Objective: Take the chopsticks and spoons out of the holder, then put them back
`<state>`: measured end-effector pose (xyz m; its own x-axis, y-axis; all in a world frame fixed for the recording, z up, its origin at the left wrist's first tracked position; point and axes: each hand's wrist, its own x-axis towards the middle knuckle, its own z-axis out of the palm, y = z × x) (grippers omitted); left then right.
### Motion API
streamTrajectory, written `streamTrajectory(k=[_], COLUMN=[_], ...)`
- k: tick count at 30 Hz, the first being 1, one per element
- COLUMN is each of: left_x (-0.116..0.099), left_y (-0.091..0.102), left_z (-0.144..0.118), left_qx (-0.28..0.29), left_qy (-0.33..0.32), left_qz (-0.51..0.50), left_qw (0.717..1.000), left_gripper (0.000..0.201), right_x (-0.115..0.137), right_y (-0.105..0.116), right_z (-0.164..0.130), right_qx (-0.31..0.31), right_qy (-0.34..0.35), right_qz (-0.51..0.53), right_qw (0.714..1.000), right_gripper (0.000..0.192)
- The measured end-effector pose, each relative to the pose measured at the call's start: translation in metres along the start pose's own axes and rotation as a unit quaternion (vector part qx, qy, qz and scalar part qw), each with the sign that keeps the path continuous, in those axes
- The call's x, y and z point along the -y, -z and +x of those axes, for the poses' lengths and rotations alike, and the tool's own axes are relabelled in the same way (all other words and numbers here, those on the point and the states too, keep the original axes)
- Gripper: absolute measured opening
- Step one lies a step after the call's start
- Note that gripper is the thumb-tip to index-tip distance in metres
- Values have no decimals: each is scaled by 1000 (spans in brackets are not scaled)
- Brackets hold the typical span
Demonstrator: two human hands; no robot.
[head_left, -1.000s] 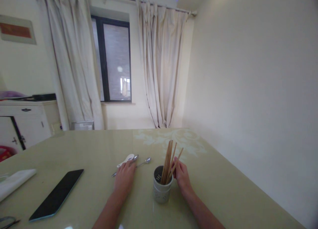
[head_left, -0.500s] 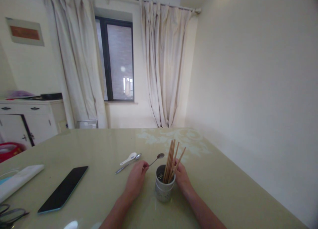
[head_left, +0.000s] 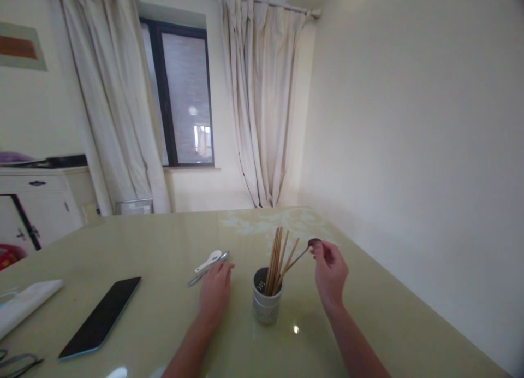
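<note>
A grey utensil holder (head_left: 266,308) with a patterned side stands on the table, several wooden chopsticks (head_left: 275,263) leaning in it. My right hand (head_left: 331,269) pinches a dark long-handled spoon (head_left: 298,259) at its bowl end, right of the holder. The spoon's handle slants down behind the chopsticks, so its tip is hidden. My left hand (head_left: 216,288) is empty, fingers stretched forward, close to a silver metal spoon (head_left: 224,255). Beside that metal spoon lies a white spoon (head_left: 208,261); whether the left fingers touch either I cannot tell.
A black tablet-like device (head_left: 102,315) lies on the left of the table (head_left: 155,247). Farther left are a white flat object (head_left: 30,304) and a pair of scissors (head_left: 18,361). A wall (head_left: 409,176) borders the table's right side.
The dark spoon has passed from my left hand to my right, its handle now at the holder. My left hand has drawn left towards the other spoons. The view has turned slightly right.
</note>
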<state>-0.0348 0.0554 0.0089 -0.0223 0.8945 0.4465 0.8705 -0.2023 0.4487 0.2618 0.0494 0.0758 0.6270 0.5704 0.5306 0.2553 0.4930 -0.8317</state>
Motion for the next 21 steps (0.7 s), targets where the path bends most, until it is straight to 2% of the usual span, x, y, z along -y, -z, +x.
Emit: streamTrajectory(k=[2,4,7,9,13,15,17,21], left_x=[8,12,11,10,14,18,20,23], left_y=[2,2,1,0,3,6,10,14], left_z=[-3,-7,-10,-9,-5,-5,-5,-7], left_qx=[-11,-12,4,16,22,13,6,-2], left_qy=[30,50,59,61,55,55,62,77], left_qz=[97,185,230,234,226,232,246,255], left_qw=[995,981,971,970,972,971,967,964], left_gripper=[36,37,37,37,38,40,42,41], right_x=[10,26,57,78,94,88,78,60], right_y=[17,30,34,27,2,-8,-14,-15], right_z=[14,22,26,23,6,-9,-24,-46], right_qx=[-94,-151,-160,-117,70,142,189,244], right_qy=[31,61,86,84,30,13,9,0], right_qz=[-11,-10,17,40,30,-2,-41,-79], right_qw=[995,987,983,989,997,990,981,967], right_gripper=[44,44,43,42,39,35,32,32])
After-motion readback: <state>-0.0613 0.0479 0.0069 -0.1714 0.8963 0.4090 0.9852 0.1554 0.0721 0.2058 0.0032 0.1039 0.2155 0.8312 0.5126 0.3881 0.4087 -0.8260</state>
